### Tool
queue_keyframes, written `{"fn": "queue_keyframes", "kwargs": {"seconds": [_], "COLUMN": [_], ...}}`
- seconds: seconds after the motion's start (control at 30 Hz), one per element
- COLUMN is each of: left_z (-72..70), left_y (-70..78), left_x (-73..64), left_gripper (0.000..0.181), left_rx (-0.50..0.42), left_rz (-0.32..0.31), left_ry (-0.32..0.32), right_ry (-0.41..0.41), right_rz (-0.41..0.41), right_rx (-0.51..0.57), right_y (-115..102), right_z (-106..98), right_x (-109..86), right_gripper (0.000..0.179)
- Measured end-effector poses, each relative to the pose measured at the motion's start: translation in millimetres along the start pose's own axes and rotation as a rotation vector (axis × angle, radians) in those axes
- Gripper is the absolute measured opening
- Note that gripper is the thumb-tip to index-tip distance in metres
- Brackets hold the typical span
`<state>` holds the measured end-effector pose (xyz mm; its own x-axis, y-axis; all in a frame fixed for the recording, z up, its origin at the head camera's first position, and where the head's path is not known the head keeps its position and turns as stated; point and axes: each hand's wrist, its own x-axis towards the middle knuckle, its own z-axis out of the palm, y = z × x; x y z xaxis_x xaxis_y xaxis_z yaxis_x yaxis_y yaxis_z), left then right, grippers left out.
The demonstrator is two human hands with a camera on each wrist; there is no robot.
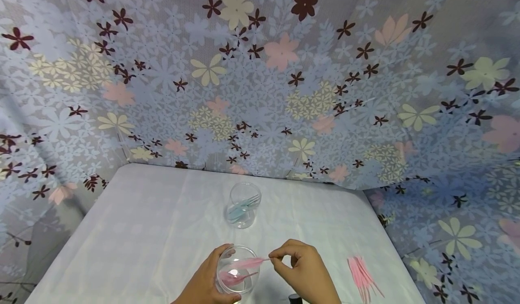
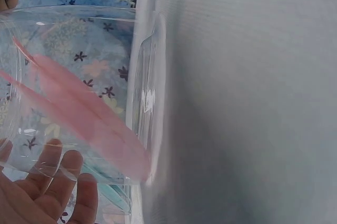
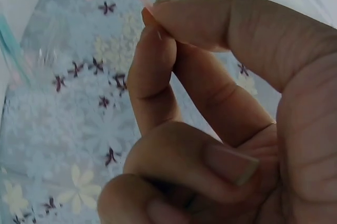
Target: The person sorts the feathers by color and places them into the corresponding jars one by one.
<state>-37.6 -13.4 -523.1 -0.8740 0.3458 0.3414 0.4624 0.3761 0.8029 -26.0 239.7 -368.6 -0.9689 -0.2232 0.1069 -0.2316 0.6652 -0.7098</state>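
Observation:
My left hand [image 1: 206,280] grips a clear plastic cup [image 1: 246,287] round its side, tipped so its mouth faces up toward my head. My right hand [image 1: 307,270] pinches, between thumb and forefinger, the thin end of a pink plastic utensil [image 1: 248,263], whose broad flat part lies over or inside the cup. Another pink utensil [image 1: 232,279] lies inside the cup. Through the cup wall in the left wrist view, the broad pink part [image 2: 89,113] slants down to the base. The utensils' exact kind cannot be told.
A second clear cup [image 1: 245,187] with teal plastic forks [image 1: 240,210] stands farther back on the white-covered table [image 1: 162,214]. A bundle of thin pink utensils [image 1: 361,274] lies at the right. A black-topped object [image 1: 295,298] shows at the front edge. Floral cloth [image 1: 260,92] hangs behind.

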Motion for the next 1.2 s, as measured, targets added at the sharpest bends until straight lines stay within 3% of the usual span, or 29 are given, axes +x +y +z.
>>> {"fn": "queue_keyframes", "kwargs": {"seconds": [0.17,0.33,0.6,0.77,1.0,1.2], "left_z": [-1.5,-2.1,-1.2,-0.5,1.6,1.3], "left_y": [0.7,1.8,-0.3,-1.3,-5.3,-6.4], "left_x": [0.3,1.5,0.4,-0.3,-0.2,-0.8], "left_gripper": [0.106,0.105,0.105,0.106,0.104,0.105], "left_rx": [-0.011,-0.011,0.005,-0.005,-0.013,-0.012], "left_rz": [-0.032,-0.028,0.017,0.029,0.087,0.082], "left_ry": [-0.023,-0.016,0.010,0.002,-0.002,-0.012], "right_ry": [0.047,0.018,-0.060,-0.130,-0.162,-0.171], "right_rz": [0.053,0.019,-0.100,-0.142,-0.153,-0.154], "right_rx": [-0.021,-0.039,-0.037,0.033,0.083,0.078], "right_y": [1,-1,-3,0,4,4], "right_z": [-8,-5,21,41,59,66], "right_x": [0.4,3.2,10.2,16.0,19.2,19.8], "right_gripper": [0.019,0.018,0.016,0.012,0.008,0.007]}}
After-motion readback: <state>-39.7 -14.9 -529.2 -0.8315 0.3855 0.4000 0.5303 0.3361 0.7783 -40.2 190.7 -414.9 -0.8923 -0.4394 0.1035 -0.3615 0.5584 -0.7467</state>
